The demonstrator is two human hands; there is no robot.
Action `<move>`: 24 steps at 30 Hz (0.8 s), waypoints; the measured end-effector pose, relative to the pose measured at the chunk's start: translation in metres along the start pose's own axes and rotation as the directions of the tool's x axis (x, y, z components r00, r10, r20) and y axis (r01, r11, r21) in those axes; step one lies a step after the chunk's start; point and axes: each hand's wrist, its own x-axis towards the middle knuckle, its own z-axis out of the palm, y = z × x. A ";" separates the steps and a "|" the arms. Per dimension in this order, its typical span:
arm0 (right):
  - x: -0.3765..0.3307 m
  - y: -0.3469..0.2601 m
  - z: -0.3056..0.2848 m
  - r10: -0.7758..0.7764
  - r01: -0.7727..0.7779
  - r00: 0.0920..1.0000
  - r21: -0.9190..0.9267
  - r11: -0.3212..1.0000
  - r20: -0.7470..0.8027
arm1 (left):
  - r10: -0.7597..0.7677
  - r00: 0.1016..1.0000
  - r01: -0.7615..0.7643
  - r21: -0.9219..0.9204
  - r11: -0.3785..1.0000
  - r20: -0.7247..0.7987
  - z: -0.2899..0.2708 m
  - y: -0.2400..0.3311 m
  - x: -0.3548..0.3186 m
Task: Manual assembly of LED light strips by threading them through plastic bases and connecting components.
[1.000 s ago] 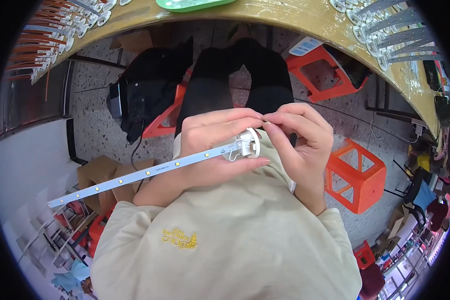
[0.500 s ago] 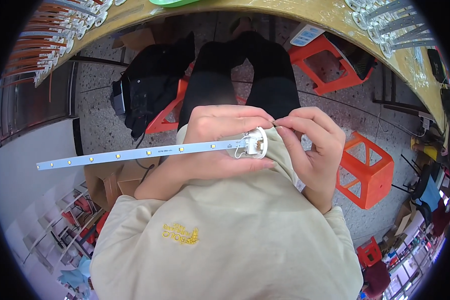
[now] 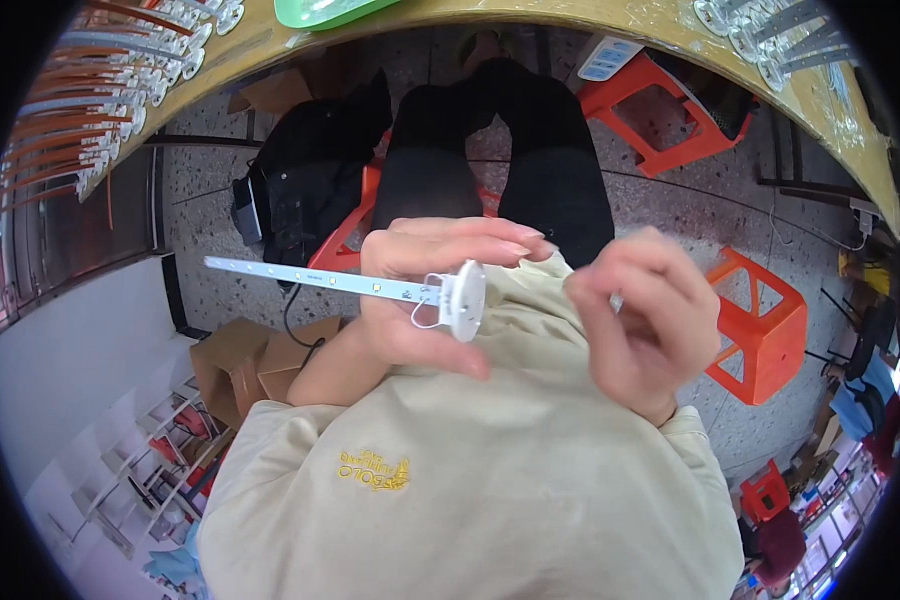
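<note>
An LED light strip point(image 3: 355, 286), narrow and pale with small yellowish chips, rests across my left hand point(image 3: 400, 300). Its white round end cap point(image 3: 467, 300) sits between my spread thumb and fingers, its disc turned toward my right side. A thin white wire point(image 3: 417, 316) loops out beside the cap. My right hand point(image 3: 655, 325) is apart from the strip, to its right and smeared by motion. Its fingers are curled with thumb and forefinger close together. A tiny pale spot shows there, too small to name.
Rows of similar strips lie on the wooden table at the left point(image 3: 100, 110) and right point(image 3: 770, 40). A green tray point(image 3: 335, 12) sits at its edge. Red plastic stools point(image 3: 770, 330) stand on the speckled floor. A black bag point(image 3: 310, 180) and cardboard boxes point(image 3: 260, 365) are at the left.
My right hand has moved away rightward from the left hand's fingertips. The strip has turned, its far end rising and swinging away from me, and its cap now shows more of its disc.
</note>
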 end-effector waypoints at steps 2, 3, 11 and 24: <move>0.000 -0.004 0.006 -0.124 0.123 0.992 0.026 0.992 0.036 | 0.042 0.999 -0.044 -0.080 0.996 -0.024 0.005 -0.008 -0.006; -0.002 -0.006 0.012 -0.121 0.121 0.992 0.032 0.992 0.024 | 0.090 0.994 -0.099 -0.162 0.982 -0.063 0.006 -0.010 -0.007; -0.006 -0.006 0.030 -0.157 0.155 0.987 0.071 0.985 0.036 | 0.100 0.995 -0.093 -0.207 0.974 0.024 0.000 -0.009 -0.002; -0.007 -0.006 0.024 -0.337 0.343 0.937 -0.054 0.938 0.096 | 0.152 0.978 -0.172 0.143 0.975 0.141 -0.003 0.002 0.007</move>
